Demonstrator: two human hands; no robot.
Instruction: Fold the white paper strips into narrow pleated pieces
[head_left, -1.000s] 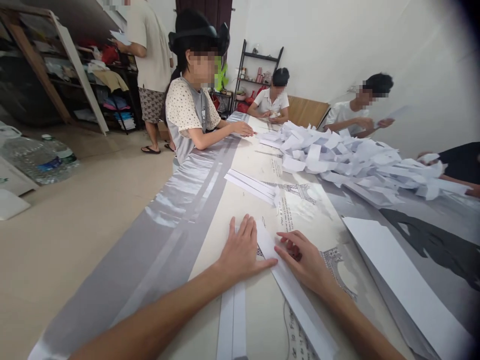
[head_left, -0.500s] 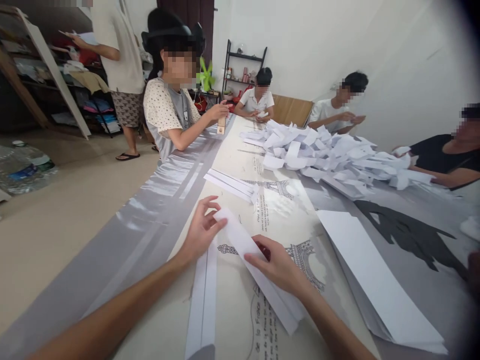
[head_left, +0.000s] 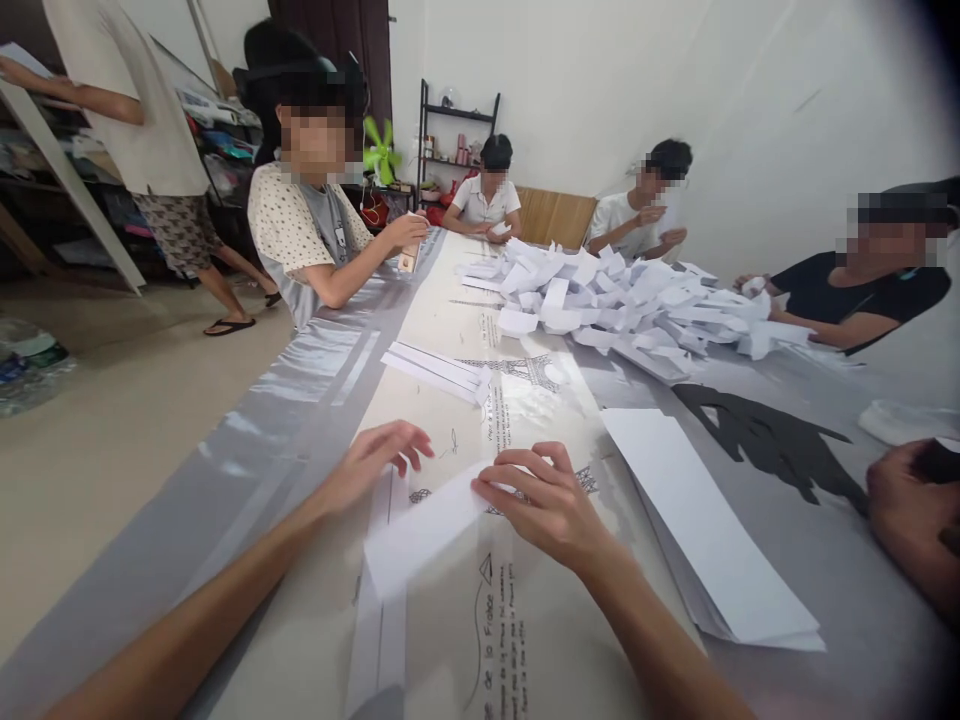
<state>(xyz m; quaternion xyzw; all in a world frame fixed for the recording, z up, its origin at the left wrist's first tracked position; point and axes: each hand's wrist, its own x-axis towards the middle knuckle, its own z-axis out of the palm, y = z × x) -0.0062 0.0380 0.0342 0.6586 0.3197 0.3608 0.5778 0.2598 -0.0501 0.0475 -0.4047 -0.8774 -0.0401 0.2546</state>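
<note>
My right hand pinches the upper right end of a white paper piece, which slants down to the left above the table. My left hand is just left of that paper, fingers apart and slightly curled, holding nothing. Beneath the paper, long white strips lie side by side on the printed tablecloth. More strips rest farther up the table. To the right of my right hand lies a stack of white sheets.
A large heap of cut paper covers the far right of the table. Several people sit around it, and one person stands at the left. Another person's hand is at the right edge. Bottles stand on the floor.
My left hand has let go of the paper. My right hand has swung it from slanting down right to slanting down left. The view has turned slightly right.
</note>
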